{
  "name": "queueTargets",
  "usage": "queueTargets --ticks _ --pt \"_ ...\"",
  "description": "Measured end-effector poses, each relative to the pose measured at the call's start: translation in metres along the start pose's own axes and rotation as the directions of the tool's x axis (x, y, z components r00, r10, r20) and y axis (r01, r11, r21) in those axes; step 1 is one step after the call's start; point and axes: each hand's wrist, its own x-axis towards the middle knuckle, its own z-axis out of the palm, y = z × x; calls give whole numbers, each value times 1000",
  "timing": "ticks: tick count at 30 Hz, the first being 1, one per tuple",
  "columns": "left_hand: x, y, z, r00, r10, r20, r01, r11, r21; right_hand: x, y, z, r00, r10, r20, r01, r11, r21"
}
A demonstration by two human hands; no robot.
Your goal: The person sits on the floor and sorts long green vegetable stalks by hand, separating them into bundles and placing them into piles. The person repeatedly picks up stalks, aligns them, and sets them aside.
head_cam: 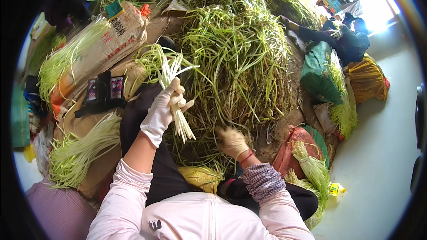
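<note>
My left hand (166, 105), in a thin white glove, grips a small bunch of pale stalks (182, 123) that look like blanched chives. Their white ends point down, while yellow-green leaves (150, 56) trail from the top. Lower and to the right, my right hand (233, 142) wears a soiled glove and is blurred by motion. It is over the near foot of a big heap of tangled green leaves and stalks (233, 60). Whether its fingers hold anything cannot be made out.
Cleaned-looking bundles lie left on brown sacking (85, 151) and a printed woven sack (116, 36). Rightward are a red bag (293, 140), tied chive bundles (310, 166), a green sack (318, 73) and a small yellow-labelled bottle (336, 189). Another person's dark-clothed arm (313, 35) reaches toward the heap.
</note>
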Motion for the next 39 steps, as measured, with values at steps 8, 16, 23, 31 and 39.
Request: queueTargets --ticks 8,16,23,31,39 --pt "-1 2 3 995 38 -90 -39 999 -6 36 14 -48 948 -149 -283 9 898 -440" --pt "-10 -4 11 994 26 -103 -23 999 34 93 6 -81 819 310 -483 -188 940 285" --pt "-9 3 8 995 56 -86 -53 998 44 35 31 -110 528 296 -796 477 673 566" --pt "-13 -3 23 994 -15 -112 28 993 115 -1 -3 -84 855 262 -448 443 80 893" --pt "-2 -19 23 998 -60 -25 65 901 429 -3 -35 -63 917 37 -397 372 279 886"
